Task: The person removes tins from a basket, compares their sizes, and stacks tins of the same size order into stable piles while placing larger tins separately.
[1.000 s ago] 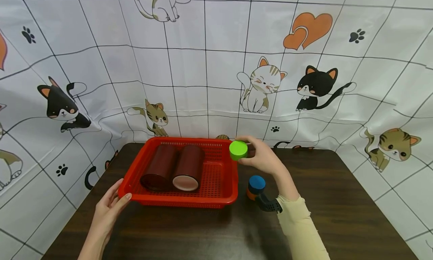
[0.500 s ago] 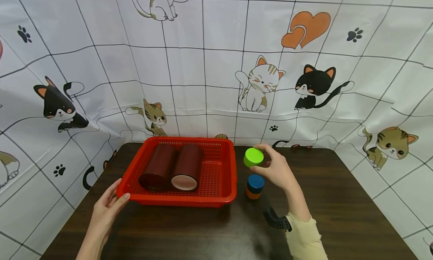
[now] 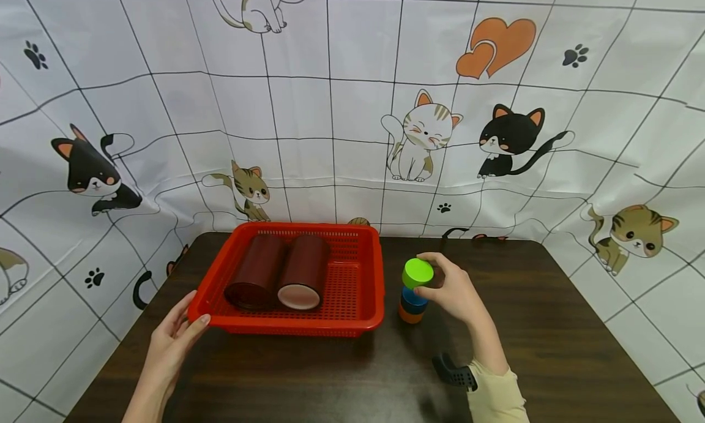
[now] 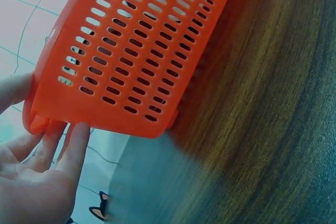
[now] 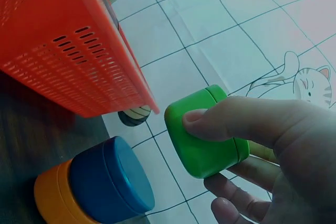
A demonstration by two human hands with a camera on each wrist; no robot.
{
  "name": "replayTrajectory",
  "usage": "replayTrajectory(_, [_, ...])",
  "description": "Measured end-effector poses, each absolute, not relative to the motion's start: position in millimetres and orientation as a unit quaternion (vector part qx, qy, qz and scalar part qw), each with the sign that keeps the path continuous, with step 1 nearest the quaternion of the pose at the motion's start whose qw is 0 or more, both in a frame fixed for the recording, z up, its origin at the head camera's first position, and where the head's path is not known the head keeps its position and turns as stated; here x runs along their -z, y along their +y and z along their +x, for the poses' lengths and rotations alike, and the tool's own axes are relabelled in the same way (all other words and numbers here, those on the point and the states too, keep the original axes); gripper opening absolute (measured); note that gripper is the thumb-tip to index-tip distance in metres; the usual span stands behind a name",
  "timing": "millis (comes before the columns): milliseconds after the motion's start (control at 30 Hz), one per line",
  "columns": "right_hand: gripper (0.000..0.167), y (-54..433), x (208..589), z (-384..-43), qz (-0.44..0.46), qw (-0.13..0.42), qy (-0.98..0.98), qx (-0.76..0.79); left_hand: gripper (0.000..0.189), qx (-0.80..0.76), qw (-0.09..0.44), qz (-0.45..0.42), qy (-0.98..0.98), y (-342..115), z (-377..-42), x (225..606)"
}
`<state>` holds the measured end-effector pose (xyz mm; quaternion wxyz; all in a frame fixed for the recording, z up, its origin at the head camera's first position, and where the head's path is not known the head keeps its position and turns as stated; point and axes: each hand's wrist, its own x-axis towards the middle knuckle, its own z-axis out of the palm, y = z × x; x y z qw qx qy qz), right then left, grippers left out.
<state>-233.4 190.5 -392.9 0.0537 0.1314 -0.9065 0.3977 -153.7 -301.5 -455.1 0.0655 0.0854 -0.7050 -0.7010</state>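
My right hand [image 3: 454,291] pinches a small green round container [image 5: 202,135] between thumb and fingers. In the right wrist view a gap shows between it and a blue round container [image 5: 107,182], which is stacked on an orange one [image 5: 52,195]. From the head view the green container [image 3: 417,272] is just above this stack, right of a red plastic basket [image 3: 352,332]. My left hand [image 3: 171,343] grips the basket's near left corner, thumb on the rim and fingers below. Two dark brown cylinders [image 3: 256,270] lie side by side in the basket; the right one shows a pale end.
The dark wooden table [image 3: 308,380] carries the basket and the stack. Behind and at both sides hangs a white sheet [image 3: 358,104] with printed cats and grid lines. A black strap [image 3: 454,374] is at the right wrist, beside a pale yellow sleeve [image 3: 496,398].
My right hand has carried the green container from the basket's right rim rightward, then down toward the blue and orange stack. The left hand stays at the basket's corner.
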Motion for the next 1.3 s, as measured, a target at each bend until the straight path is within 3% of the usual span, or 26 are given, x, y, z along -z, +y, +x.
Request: replayTrajectory(1300, [0.061, 195.6, 411.6, -232.6, 0.138, 0.039, -0.919, -0.367, 0.074, 0.706, 0.063, 0.086, -0.7, -302.0, -155.7, 456.6])
